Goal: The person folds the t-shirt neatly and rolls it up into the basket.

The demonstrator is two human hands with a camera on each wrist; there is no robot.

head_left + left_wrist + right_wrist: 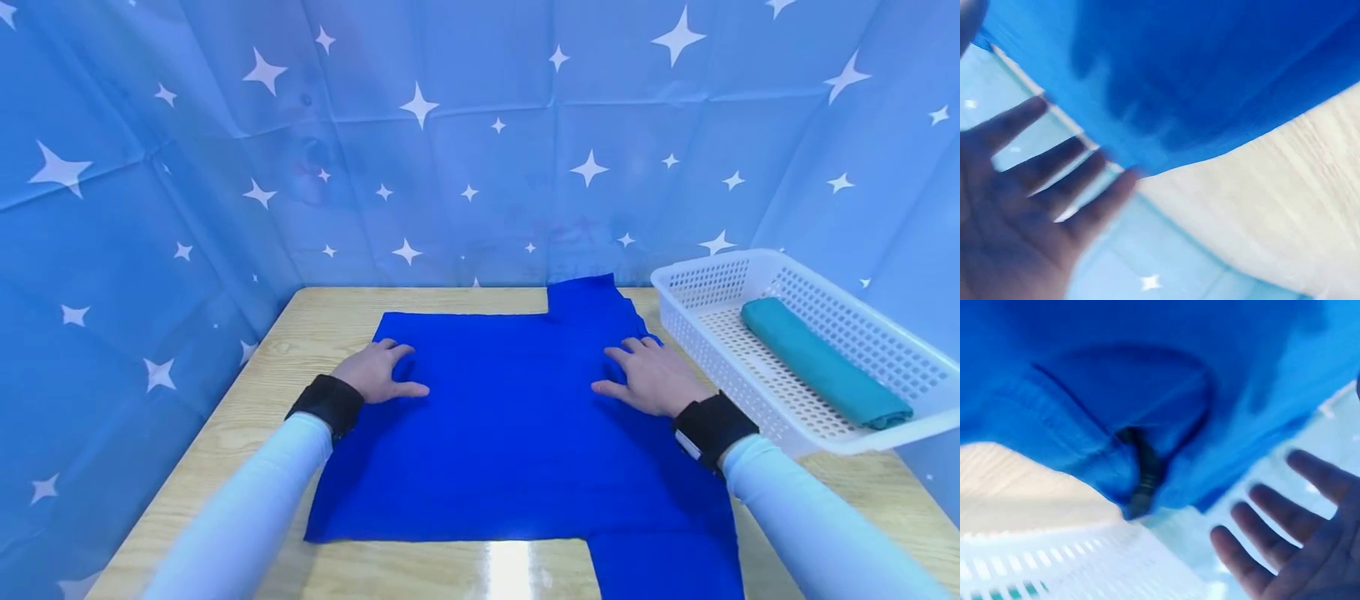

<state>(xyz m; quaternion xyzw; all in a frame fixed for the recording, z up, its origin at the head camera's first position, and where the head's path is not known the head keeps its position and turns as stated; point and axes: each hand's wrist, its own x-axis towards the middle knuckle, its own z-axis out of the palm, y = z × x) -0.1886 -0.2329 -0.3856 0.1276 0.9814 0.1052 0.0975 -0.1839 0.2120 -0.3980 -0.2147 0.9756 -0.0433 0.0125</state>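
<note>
A blue T-shirt (510, 433) lies spread flat and sideways on the wooden table, its hem to the left and its sleeves jutting out at the right. Over its left part is my left hand (377, 371), fingers spread and holding nothing. My right hand (656, 379) is over the collar side, its fingers also apart with nothing in them. In the right wrist view the neckline (1207, 394) shows as a curved seam with a dark strip inside it. Both hands cast shadows on the fabric.
A white perforated basket (757, 429) stands at the right, next to the shirt, with a rolled teal cloth (821, 358) inside. Bare wood of the table (247, 400) shows at the left. A blue star-patterned curtain (480, 150) surrounds the back and sides.
</note>
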